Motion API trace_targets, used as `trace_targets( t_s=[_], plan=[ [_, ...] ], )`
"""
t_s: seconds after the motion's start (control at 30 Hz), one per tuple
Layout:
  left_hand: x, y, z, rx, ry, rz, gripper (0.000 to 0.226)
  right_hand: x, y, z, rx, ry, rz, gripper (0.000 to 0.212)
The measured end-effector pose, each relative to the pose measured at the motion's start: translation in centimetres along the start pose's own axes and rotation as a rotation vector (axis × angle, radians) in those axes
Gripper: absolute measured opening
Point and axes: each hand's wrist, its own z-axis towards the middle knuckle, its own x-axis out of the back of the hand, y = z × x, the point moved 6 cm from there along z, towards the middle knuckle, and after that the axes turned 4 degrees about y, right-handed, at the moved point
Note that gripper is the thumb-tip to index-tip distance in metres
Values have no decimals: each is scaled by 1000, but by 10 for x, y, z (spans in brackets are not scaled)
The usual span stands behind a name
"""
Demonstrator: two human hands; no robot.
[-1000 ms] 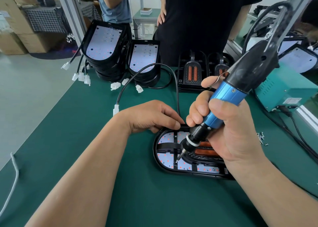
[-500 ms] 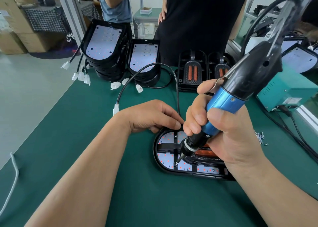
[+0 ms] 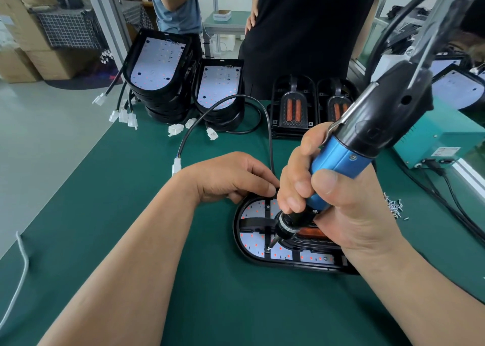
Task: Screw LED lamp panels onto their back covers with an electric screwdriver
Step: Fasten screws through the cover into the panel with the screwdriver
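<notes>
Right hand (image 3: 341, 214) is wrapped tight round the blue barrel of the electric screwdriver (image 3: 367, 130). The tool is tilted, cord end up towards the right, and its bit tip sits on a screw in the LED panel (image 3: 253, 210).

That panel lies inside the black oval back cover (image 3: 237, 243), flat on the green mat (image 3: 131, 188) right in front of the worker. It's white board with red dots, crossed by black ribs, and there's an orange insert under the right hand.

Left hand (image 3: 231, 178) is on the far rim of the same cover, fingers curled under and thumb along the rim. Can't tell if it's pinching anything.

A black cable (image 3: 267, 125) leaves the cover by the left hand, loops back and ends in a white connector (image 3: 176, 166) on the mat.

- **Back left:** tall stack of covers (image 3: 157, 65), top one with a white panel seated in it, leads and white plugs hanging off the table edge.
- **Just beside that:** shorter stack (image 3: 217, 86), also with a panel in the top cover.
- **Back centre:** two more covers (image 3: 294, 109) side by side, each showing an orange ribbed insert.
- **Right of the worker:** loose screws (image 3: 393, 206) heaped on the mat.
- **Behind the screws:** teal box (image 3: 441, 136) with cables plugged into it.

Two people (image 3: 301, 31) are standing across the table.
</notes>
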Motion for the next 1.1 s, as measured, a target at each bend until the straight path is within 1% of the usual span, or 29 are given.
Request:
trace_targets(
  t_s=[0.17,0.27,0.37,0.43,0.53,0.6,0.7,0.73,0.8,0.87,0.97,1.1],
  plan=[
    [-1,-1,1,-2,-15,-16,3,-4,3,0,2,-51,15,34],
    [0,-3,1,-3,-27,-40,4,-4,5,0,-1,-75,16,33],
    [0,-2,1,-8,-28,-42,3,-1,6,1,-1,-67,16,35],
    [0,-3,2,-10,-17,-38,10,3,6,2,2,-47,21,41],
    [0,-4,4,-13,-6,-54,25,12,6,3,3,22,62,49],
    [0,-5,5,-8,-8,-78,25,19,5,4,17,72,103,50],
    [0,-6,5,17,-18,-113,14,31,1,4,54,170,106,40],
    [0,-7,4,35,-15,-126,15,35,0,3,63,212,104,34],
    [1,-9,6,61,13,-186,27,41,-1,3,77,288,120,27],
    [5,-9,9,64,81,-282,25,47,-3,4,100,348,139,23],
    [10,-11,15,83,197,-411,31,58,-10,6,140,423,162,19],
    [5,-13,21,54,229,-503,29,79,-16,6,190,556,192,14]
  ],
)
